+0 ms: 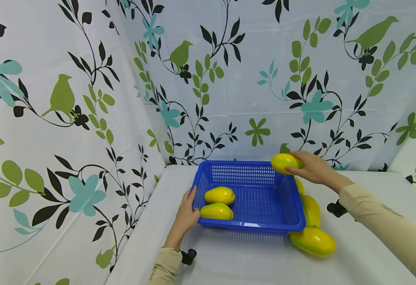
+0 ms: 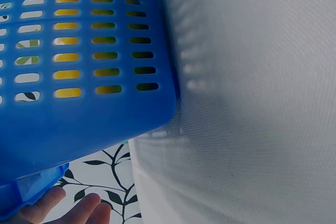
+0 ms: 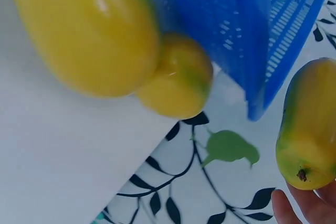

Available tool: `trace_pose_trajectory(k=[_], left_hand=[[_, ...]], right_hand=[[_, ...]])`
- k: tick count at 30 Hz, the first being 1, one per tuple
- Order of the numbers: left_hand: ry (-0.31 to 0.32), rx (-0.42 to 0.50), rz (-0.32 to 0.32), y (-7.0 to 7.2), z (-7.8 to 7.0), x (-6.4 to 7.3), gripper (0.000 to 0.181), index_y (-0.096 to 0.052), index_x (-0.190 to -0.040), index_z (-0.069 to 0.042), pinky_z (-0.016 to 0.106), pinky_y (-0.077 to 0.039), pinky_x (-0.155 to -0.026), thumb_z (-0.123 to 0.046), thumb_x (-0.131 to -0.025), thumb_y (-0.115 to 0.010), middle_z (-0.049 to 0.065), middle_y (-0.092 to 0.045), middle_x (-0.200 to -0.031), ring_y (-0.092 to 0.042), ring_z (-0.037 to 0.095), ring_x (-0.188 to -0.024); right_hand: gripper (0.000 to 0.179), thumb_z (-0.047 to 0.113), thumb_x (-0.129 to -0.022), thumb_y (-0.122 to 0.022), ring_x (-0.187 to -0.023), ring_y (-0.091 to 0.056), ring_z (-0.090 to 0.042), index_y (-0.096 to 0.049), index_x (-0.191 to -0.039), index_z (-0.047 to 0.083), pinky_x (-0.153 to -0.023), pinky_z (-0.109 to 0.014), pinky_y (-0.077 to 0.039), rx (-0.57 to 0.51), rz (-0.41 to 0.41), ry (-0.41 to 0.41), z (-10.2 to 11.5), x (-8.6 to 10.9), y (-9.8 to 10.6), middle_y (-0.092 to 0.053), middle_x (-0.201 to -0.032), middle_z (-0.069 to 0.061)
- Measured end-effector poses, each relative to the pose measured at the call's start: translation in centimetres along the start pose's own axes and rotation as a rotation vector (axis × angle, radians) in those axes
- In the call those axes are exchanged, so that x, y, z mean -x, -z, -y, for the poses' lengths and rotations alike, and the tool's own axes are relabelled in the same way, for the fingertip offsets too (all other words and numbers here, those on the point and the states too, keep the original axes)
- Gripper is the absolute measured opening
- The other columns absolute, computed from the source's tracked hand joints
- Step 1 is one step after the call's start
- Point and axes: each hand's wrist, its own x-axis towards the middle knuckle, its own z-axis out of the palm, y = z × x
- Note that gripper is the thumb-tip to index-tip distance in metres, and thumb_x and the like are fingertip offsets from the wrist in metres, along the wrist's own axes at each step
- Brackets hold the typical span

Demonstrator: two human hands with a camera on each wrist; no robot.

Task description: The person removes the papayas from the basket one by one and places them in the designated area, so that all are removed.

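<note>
In the head view, my right hand (image 1: 313,166) holds an oblong yellow-green fruit (image 1: 285,163) over the back right corner of a blue plastic basket (image 1: 243,226). The right wrist view shows that fruit (image 3: 310,129) with its dark stem spot, fingertips underneath. My left hand (image 1: 186,211) grips the basket's left rim, thumb near the front corner. Inside the basket, at the left, lie two similar fruits, one (image 1: 219,195) behind the other (image 1: 216,211). The left wrist view has the slotted basket wall (image 2: 84,114) close up, with yellow showing through it.
More yellow-green fruits lie on the white table (image 1: 236,261) along the basket's right side. The nearest fruit (image 1: 314,241) is by the front right corner, with another fruit (image 1: 311,211) behind it and a third partly hidden. A patterned curtain (image 1: 208,79) hangs behind and at left.
</note>
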Motion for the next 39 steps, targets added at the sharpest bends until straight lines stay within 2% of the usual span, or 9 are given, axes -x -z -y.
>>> trace_pose_trajectory(k=[5, 9, 12, 18, 23, 27, 34, 39], left_hand=[[0.003, -0.002, 0.0, 0.0, -0.1, 0.1, 0.075, -0.029, -0.154, -0.001, 0.06, -0.028, -0.11, 0.006, -0.081, -0.046, 0.026, -0.027, -0.155, -0.03, 0.044, -0.141], [0.012, -0.001, 0.001, 0.0, -0.2, 0.1, 0.075, -0.029, -0.154, -0.001, 0.061, -0.027, -0.11, 0.005, -0.081, -0.046, 0.026, -0.026, -0.156, -0.031, 0.044, -0.141], [0.015, 0.001, 0.0, 0.1, -0.3, 0.1, 0.075, -0.029, -0.154, -0.002, 0.061, -0.027, -0.111, 0.004, -0.081, -0.046, 0.026, -0.026, -0.156, -0.03, 0.044, -0.141], [0.017, 0.009, 0.002, 0.0, -0.2, 0.1, 0.076, -0.029, -0.154, -0.002, 0.06, -0.027, -0.111, 0.003, -0.081, -0.045, 0.025, -0.026, -0.156, -0.03, 0.044, -0.141], [0.011, 0.003, 0.004, -0.1, -0.1, 0.1, 0.076, -0.029, -0.154, -0.002, 0.06, -0.027, -0.111, 0.003, -0.081, -0.046, 0.026, -0.026, -0.156, -0.031, 0.044, -0.141], [0.018, 0.002, 0.011, -0.1, -0.1, 0.1, 0.076, -0.028, -0.155, -0.003, 0.059, -0.027, -0.112, 0.003, -0.081, -0.046, 0.024, -0.025, -0.157, -0.03, 0.043, -0.142], [-0.006, 0.002, -0.001, -0.1, -0.2, 0.1, 0.076, -0.03, -0.154, -0.001, 0.061, -0.027, -0.11, 0.006, -0.079, -0.045, 0.026, -0.027, -0.155, -0.031, 0.045, -0.14], [-0.003, 0.0, -0.001, -0.2, -0.2, 0.1, 0.076, -0.03, -0.154, -0.001, 0.062, -0.027, -0.11, 0.006, -0.079, -0.045, 0.026, -0.027, -0.155, -0.031, 0.045, -0.14]], right_hand=[[0.061, 0.045, -0.09, -0.066, -0.078, -0.057, -0.026, -0.059, -0.124, -0.006, -0.065, -0.04, -0.048, -0.005, -0.059, -0.076, -1.8, 1.0, -0.2, -0.066, -0.101, -0.019], [0.066, 0.047, -0.09, -0.065, -0.077, -0.058, -0.028, -0.057, -0.123, -0.01, -0.063, -0.039, -0.049, -0.007, -0.11, -0.14, -3.2, 2.1, -0.7, -0.065, -0.102, -0.024], [0.069, 0.049, -0.091, -0.063, -0.074, -0.056, -0.028, -0.056, -0.123, -0.012, -0.059, -0.035, -0.045, -0.035, -0.129, -0.2, -4.3, 2.6, -1.2, -0.065, -0.098, -0.025], [0.073, 0.055, -0.091, -0.058, -0.068, -0.055, -0.028, -0.058, -0.114, -0.013, -0.053, -0.031, -0.041, -0.04, -0.144, -0.321, -5.7, 3.3, -2.2, -0.063, -0.087, -0.022], [0.079, 0.06, -0.091, -0.053, -0.062, -0.053, -0.026, -0.054, -0.112, -0.017, -0.049, -0.031, -0.042, -0.067, -0.099, -0.431, -6.3, 4.3, -3.5, -0.059, -0.077, -0.019], [0.082, 0.062, -0.092, -0.05, -0.059, -0.053, -0.027, -0.052, -0.11, -0.018, -0.049, -0.034, -0.045, -0.083, -0.059, -0.487, -6.6, 4.6, -4.8, -0.057, -0.072, -0.018], [0.071, 0.063, -0.092, -0.047, -0.058, -0.051, -0.026, -0.053, -0.088, -0.008, -0.05, -0.033, -0.04, -0.101, -0.036, -0.559, -6.5, 4.8, -6.1, -0.051, -0.066, -0.013], [0.072, 0.065, -0.092, -0.044, -0.06, -0.051, -0.027, -0.051, -0.085, -0.006, -0.053, -0.035, -0.038, -0.111, 0.007, -0.609, -6.5, 5.0, -6.7, -0.048, -0.067, -0.013]])
